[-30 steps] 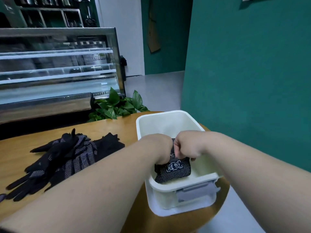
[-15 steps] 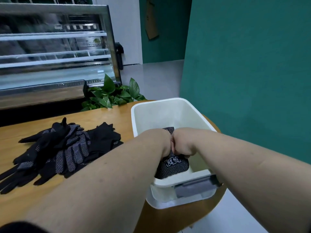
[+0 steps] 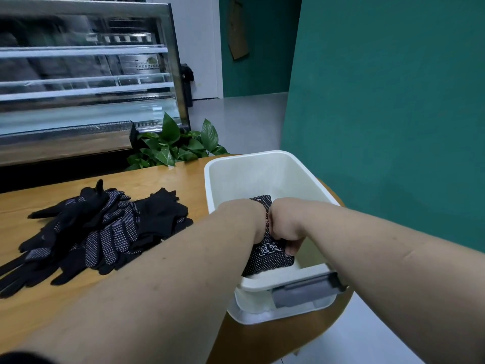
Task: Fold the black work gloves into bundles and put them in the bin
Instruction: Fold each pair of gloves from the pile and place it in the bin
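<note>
Left hand (image 3: 248,219) and right hand (image 3: 286,225) still grip the bundle (image 3: 271,258) inside the bin (image 3: 262,176).

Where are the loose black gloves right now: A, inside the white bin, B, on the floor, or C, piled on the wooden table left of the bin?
C: the loose gloves lie heaped on the wooden table, left of the white bin.

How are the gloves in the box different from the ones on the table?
The folded black dotted glove bundle is a tight packet in the white plastic bin, held by left hand and right hand. The loose black glove pile sprawls on the wooden table, untouched. Both have white dots.
</note>
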A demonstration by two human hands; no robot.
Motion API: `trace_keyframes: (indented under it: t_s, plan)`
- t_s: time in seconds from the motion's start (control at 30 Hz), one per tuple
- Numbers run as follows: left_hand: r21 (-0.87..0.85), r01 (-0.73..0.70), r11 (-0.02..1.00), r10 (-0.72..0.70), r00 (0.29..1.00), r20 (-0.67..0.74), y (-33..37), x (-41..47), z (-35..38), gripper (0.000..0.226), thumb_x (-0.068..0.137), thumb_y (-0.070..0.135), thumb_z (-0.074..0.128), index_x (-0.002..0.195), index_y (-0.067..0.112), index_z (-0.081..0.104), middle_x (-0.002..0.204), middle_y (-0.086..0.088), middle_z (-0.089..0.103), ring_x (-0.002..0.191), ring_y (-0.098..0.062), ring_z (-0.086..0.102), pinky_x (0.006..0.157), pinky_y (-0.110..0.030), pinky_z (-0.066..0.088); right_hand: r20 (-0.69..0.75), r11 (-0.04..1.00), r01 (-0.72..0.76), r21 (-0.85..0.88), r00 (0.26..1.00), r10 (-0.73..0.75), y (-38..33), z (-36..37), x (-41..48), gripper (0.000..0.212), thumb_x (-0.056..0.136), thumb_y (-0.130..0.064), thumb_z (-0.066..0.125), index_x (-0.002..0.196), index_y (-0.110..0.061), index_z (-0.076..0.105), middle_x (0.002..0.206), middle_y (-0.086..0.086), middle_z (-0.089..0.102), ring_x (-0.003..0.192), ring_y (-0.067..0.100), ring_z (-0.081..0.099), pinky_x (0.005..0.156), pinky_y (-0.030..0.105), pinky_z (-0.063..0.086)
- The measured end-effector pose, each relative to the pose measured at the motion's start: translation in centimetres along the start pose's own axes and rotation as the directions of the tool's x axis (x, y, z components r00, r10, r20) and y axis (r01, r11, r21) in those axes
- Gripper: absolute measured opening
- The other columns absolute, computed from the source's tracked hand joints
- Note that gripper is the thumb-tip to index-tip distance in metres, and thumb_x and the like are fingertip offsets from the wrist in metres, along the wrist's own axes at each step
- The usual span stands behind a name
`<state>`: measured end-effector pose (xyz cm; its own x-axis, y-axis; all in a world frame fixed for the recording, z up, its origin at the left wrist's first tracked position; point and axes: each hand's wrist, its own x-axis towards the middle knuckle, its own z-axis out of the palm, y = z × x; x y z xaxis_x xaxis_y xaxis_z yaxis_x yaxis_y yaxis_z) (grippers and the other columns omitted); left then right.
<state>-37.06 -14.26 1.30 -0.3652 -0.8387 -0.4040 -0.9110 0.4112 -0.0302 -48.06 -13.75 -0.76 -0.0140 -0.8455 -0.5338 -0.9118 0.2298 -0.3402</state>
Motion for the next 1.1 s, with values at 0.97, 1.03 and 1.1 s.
trace_keyframes:
  t_s: [0.97,1.03,1.1]
  plan:
    - [0.277,-0.166,0.946,0.206,0.971,-0.121,-2.3,-3.9,-4.6,0.016,0.090,0.032,0.062,0.093,0.017,0.069,0.089,0.000,0.064,0.092,-0.026,0.060,0.075,-0.033,0.048,-0.296,0.726,0.220,0.651,0.955,-0.023,-2.5,-4.6,-7.3,0.023,0.099,-0.005,0.034,0.102,-0.006,0.057,0.093,0.016,0.061,0.072,0.032,0.064,0.072,0.044,0.060]
    - [0.143,-0.161,0.977,0.193,0.948,-0.252,-3.4,-5.9,-4.8,0.017,0.092,0.031,0.057,0.099,0.023,0.071,0.099,0.002,0.068,0.099,-0.023,0.061,0.081,-0.032,0.051,-0.352,0.698,0.283,0.657,0.935,-0.048,-3.2,-4.9,-8.8,0.021,0.097,-0.005,0.039,0.094,-0.010,0.060,0.086,0.012,0.060,0.069,0.029,0.062,0.069,0.039,0.058]
    - [0.031,-0.158,0.987,0.158,0.912,-0.380,-4.6,-8.2,-4.4,0.021,0.094,0.037,0.056,0.106,0.029,0.071,0.108,0.005,0.068,0.107,-0.019,0.058,0.085,-0.029,0.049,-0.441,0.729,0.364,0.580,0.893,-0.096,-4.0,-4.8,-10.1,0.019,0.093,-0.005,0.048,0.084,-0.014,0.062,0.081,0.007,0.065,0.067,0.026,0.065,0.070,0.039,0.059]
